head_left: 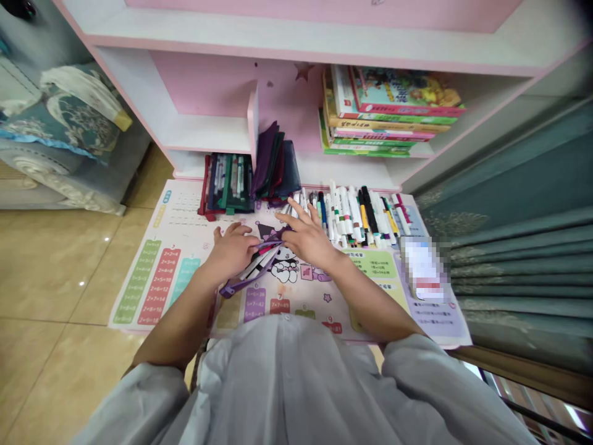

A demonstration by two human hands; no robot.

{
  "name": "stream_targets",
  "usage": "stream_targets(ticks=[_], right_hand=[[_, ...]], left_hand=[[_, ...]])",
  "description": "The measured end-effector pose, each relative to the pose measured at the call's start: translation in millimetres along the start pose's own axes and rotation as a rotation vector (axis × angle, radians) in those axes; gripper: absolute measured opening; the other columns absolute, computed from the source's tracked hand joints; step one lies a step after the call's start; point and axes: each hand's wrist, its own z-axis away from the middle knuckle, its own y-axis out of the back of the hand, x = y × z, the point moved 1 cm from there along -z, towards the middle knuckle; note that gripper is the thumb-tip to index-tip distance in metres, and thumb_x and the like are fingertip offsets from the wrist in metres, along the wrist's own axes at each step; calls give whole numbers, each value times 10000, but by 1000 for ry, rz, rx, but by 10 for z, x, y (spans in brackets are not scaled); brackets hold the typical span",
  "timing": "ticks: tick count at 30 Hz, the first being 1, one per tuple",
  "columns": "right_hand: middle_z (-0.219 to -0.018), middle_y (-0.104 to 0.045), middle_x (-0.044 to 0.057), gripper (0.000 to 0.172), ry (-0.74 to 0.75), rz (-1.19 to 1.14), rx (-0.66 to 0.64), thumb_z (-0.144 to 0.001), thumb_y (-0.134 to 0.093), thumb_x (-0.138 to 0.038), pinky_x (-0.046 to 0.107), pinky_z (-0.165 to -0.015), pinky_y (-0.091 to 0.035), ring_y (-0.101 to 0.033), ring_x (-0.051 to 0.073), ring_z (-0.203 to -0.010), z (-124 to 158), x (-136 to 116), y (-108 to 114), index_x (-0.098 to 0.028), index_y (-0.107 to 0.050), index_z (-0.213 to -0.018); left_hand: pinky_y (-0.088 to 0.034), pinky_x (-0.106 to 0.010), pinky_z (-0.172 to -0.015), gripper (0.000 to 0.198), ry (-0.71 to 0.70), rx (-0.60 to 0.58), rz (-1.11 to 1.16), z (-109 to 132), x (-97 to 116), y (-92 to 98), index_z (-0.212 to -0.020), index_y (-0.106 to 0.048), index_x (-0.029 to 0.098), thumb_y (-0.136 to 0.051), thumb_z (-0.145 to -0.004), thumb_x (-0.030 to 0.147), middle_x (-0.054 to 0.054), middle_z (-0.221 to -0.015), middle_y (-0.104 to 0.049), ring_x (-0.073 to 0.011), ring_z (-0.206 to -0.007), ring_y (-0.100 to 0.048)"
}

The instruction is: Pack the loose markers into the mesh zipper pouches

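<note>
Purple fabric pencil case (245, 278) on the printed mat (185, 222) at mid-desk, pens poking from its open mouth. Pinned under the left hand (234, 247) — fingers curled over its edge. Touched at the far end by the right hand (308, 238), fingers spread wide, gripping nothing. Just beside — a row of markers (361, 216).
</note>
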Motion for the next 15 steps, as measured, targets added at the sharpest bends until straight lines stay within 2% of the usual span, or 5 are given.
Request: stream_targets(ticks=[9,12,15], right_hand=[[-1387,-612,100,222,3,-54,-55,-884,-630,-193,723,-1142,-236,-287,408,-1482,203,-31,218,-173,-651,-664],[-1367,-630,92,264,-57,-74,-12,-893,-623,-221,715,-1141,-255,-310,396,-1476,376,33,244,-180,-633,-632],[-1351,-640,98,296,-134,-87,31,-901,-611,-251,717,-1121,-293,-327,398,-1468,569,120,240,-183,-621,-614]], left_hand=[[-219,-753,-1084,197,-50,-79,4,-59,91,90,-937,-741,284,-545,-938,271,-74,-1295,-642,-329,-1401,-403],[-210,-749,-1092,168,-73,-49,59,-86,90,127,-879,-733,263,-577,-930,300,-65,-1289,-647,-321,-1377,-436],[-223,-701,-1122,150,-47,63,157,-88,-4,165,-850,-726,247,-656,-886,375,-68,-1303,-639,-319,-1338,-484]])
